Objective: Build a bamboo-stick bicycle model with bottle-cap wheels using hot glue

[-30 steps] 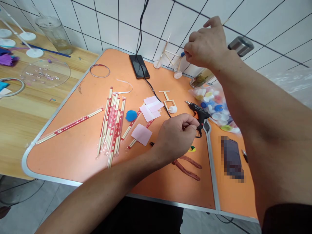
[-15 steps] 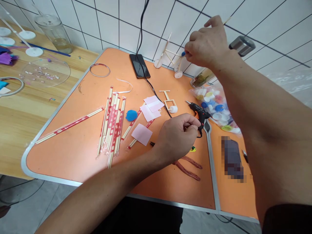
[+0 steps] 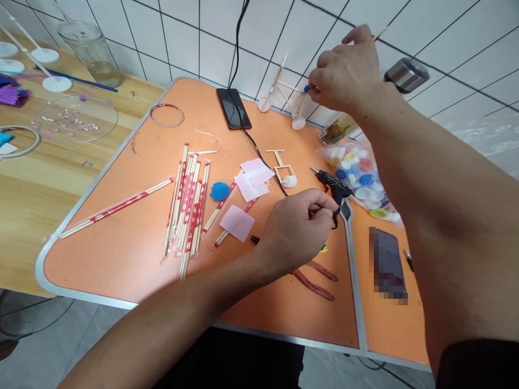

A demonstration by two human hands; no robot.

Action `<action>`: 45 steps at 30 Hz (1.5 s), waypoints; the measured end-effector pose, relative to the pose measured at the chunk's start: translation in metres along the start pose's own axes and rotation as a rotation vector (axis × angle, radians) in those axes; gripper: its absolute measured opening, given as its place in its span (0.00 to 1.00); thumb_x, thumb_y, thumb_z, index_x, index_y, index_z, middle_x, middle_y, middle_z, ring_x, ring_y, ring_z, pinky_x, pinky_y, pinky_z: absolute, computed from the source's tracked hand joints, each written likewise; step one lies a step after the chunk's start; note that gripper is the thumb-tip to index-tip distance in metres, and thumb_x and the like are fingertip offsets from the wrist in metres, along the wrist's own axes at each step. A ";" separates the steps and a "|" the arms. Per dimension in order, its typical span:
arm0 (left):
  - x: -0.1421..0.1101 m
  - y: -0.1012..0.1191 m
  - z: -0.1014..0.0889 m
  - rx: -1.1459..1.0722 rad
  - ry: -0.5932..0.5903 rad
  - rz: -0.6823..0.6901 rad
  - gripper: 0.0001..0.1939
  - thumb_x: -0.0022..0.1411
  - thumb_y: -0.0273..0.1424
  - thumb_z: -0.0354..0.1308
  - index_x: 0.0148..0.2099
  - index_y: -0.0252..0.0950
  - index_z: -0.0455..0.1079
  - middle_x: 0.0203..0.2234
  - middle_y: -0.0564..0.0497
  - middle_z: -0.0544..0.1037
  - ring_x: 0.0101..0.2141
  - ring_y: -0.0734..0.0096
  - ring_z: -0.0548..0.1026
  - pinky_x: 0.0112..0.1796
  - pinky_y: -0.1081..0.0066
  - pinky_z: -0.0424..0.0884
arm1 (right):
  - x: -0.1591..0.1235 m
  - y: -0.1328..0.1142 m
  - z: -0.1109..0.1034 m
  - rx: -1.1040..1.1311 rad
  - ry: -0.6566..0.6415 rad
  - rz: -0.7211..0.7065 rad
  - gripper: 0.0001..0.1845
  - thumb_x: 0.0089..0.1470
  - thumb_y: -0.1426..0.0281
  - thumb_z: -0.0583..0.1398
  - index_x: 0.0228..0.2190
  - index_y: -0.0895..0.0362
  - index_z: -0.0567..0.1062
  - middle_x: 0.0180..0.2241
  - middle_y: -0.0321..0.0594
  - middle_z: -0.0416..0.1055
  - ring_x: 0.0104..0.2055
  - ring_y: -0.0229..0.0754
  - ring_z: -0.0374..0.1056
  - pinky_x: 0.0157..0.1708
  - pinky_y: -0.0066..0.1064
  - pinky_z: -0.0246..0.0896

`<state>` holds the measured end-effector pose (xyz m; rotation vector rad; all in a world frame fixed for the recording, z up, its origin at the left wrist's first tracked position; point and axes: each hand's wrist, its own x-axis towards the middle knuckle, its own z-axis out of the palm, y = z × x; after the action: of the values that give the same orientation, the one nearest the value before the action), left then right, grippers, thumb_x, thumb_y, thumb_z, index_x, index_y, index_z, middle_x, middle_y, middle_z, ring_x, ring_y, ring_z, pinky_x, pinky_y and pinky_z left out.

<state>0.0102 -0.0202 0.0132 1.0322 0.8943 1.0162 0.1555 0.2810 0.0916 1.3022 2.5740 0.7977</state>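
My right hand [image 3: 347, 70] is raised near the tiled wall, fingers pinched on a small model built of thin sticks and bottle caps [image 3: 288, 93]; a blue cap shows at my fingertips. My left hand [image 3: 295, 227] hovers low over the orange table [image 3: 121, 237], fingers curled in a pinch right beside the black glue gun [image 3: 333, 185]; what it holds, if anything, is hidden. Red-handled pliers [image 3: 316, 278] lie just under that hand. A smaller stick frame with a white cap [image 3: 284, 172] rests on the table.
Wrapped chopsticks [image 3: 188, 202], pink paper squares [image 3: 237, 221], a blue cap [image 3: 219, 191], a black phone [image 3: 233, 108] with its cable, a bag of coloured caps [image 3: 359, 181] and a second phone [image 3: 388, 262] lie on the table. A glass jar [image 3: 91, 51] stands on the wooden table to the left.
Both hands stay almost where they were. The view has shifted slightly, and my left hand has edged a little toward the glue gun.
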 end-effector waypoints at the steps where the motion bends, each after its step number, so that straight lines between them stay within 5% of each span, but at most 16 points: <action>1: 0.000 0.000 0.000 0.000 0.000 0.000 0.08 0.69 0.21 0.59 0.39 0.39 0.75 0.28 0.57 0.79 0.30 0.74 0.75 0.36 0.68 0.69 | 0.000 -0.003 -0.003 -0.004 -0.019 0.009 0.32 0.68 0.73 0.54 0.11 0.62 0.66 0.55 0.60 0.85 0.60 0.42 0.73 0.55 0.64 0.48; 10: 0.000 -0.005 0.001 -0.013 -0.005 0.015 0.07 0.69 0.22 0.59 0.40 0.39 0.75 0.30 0.56 0.79 0.32 0.73 0.75 0.38 0.67 0.69 | -0.001 -0.007 -0.010 -0.029 -0.048 0.017 0.38 0.66 0.71 0.52 0.05 0.61 0.53 0.55 0.64 0.81 0.61 0.45 0.73 0.53 0.67 0.46; 16: 0.000 -0.005 0.000 -0.001 -0.009 0.021 0.06 0.69 0.23 0.59 0.40 0.39 0.75 0.31 0.55 0.80 0.32 0.73 0.75 0.38 0.67 0.69 | -0.001 -0.002 -0.005 0.010 -0.011 0.002 0.30 0.65 0.73 0.52 0.11 0.65 0.67 0.56 0.62 0.84 0.59 0.46 0.74 0.51 0.68 0.48; 20: 0.000 -0.003 0.000 0.008 -0.005 0.009 0.06 0.69 0.23 0.59 0.40 0.39 0.75 0.31 0.55 0.80 0.33 0.72 0.76 0.39 0.68 0.70 | 0.000 0.004 0.003 0.003 0.019 -0.006 0.19 0.66 0.75 0.55 0.28 0.65 0.83 0.55 0.56 0.87 0.57 0.44 0.75 0.53 0.66 0.51; 25: -0.001 -0.002 0.000 0.011 -0.014 0.010 0.06 0.69 0.23 0.59 0.40 0.39 0.75 0.31 0.55 0.80 0.32 0.73 0.75 0.38 0.68 0.69 | -0.001 0.009 0.009 -0.019 0.028 0.008 0.17 0.70 0.73 0.57 0.41 0.58 0.88 0.54 0.52 0.87 0.55 0.45 0.75 0.57 0.66 0.51; 32: -0.001 -0.002 0.000 -0.005 -0.014 0.007 0.06 0.69 0.23 0.59 0.41 0.39 0.75 0.31 0.56 0.79 0.32 0.73 0.75 0.38 0.68 0.69 | -0.004 0.006 0.005 -0.041 0.017 0.018 0.16 0.71 0.69 0.57 0.39 0.48 0.86 0.52 0.44 0.87 0.53 0.45 0.74 0.60 0.64 0.52; 38: -0.002 -0.002 0.000 -0.012 -0.017 0.008 0.06 0.68 0.24 0.59 0.40 0.39 0.75 0.30 0.55 0.79 0.32 0.72 0.75 0.38 0.67 0.69 | 0.004 0.010 0.011 0.063 0.077 -0.054 0.31 0.71 0.65 0.48 0.29 0.62 0.85 0.49 0.55 0.88 0.54 0.45 0.75 0.54 0.67 0.48; 45: -0.001 -0.003 0.000 0.004 -0.015 0.011 0.06 0.69 0.24 0.59 0.41 0.40 0.75 0.31 0.55 0.80 0.33 0.72 0.76 0.38 0.67 0.70 | 0.003 0.007 0.009 0.069 0.063 -0.040 0.34 0.72 0.67 0.51 0.13 0.56 0.70 0.44 0.49 0.89 0.54 0.39 0.74 0.58 0.65 0.50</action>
<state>0.0100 -0.0219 0.0108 1.0479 0.8789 1.0152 0.1616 0.2904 0.0883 1.2595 2.6899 0.7611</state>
